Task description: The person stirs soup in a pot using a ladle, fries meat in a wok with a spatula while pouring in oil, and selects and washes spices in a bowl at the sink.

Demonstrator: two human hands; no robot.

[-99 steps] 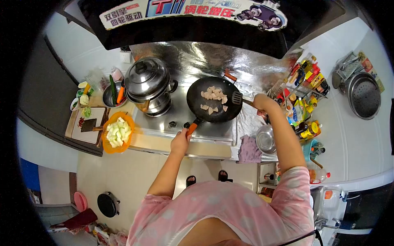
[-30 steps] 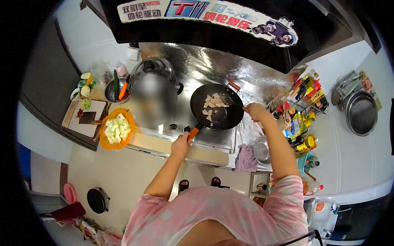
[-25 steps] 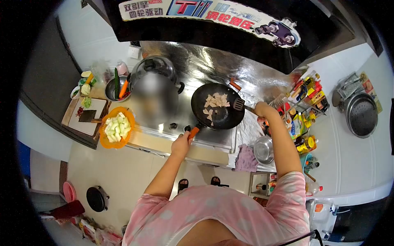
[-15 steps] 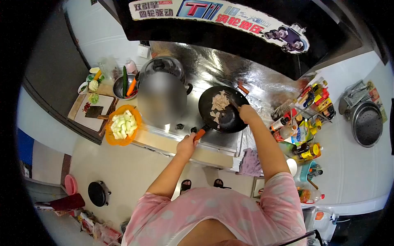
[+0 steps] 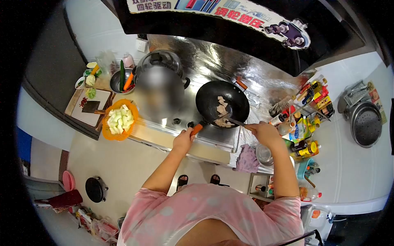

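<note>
A black wok (image 5: 209, 98) sits on the right side of the steel stove (image 5: 164, 121). My left hand (image 5: 184, 140) is wrapped round its orange handle (image 5: 196, 129). Pale meat pieces (image 5: 222, 107) lie in the wok, in a strip from its middle to its near edge. My right hand (image 5: 263, 133) grips the spatula (image 5: 238, 122) by its handle, to the right of the wok. The spatula's head is low in the wok among the nearest pieces and is hard to make out.
Left of the wok stands a large steamer pot (image 5: 158, 61), partly blurred. An orange basket (image 5: 106, 133) of pale green chunks, a cutting board (image 5: 86, 115) with a cleaver (image 5: 90, 107), and a bowl (image 5: 114, 84) with vegetables are further left. Bottles (image 5: 307, 149) and a metal bowl (image 5: 264, 154) stand right.
My right hand and the spatula have moved down and to the right. The meat pieces have shifted towards the wok's near edge. My left hand still holds the handle.
</note>
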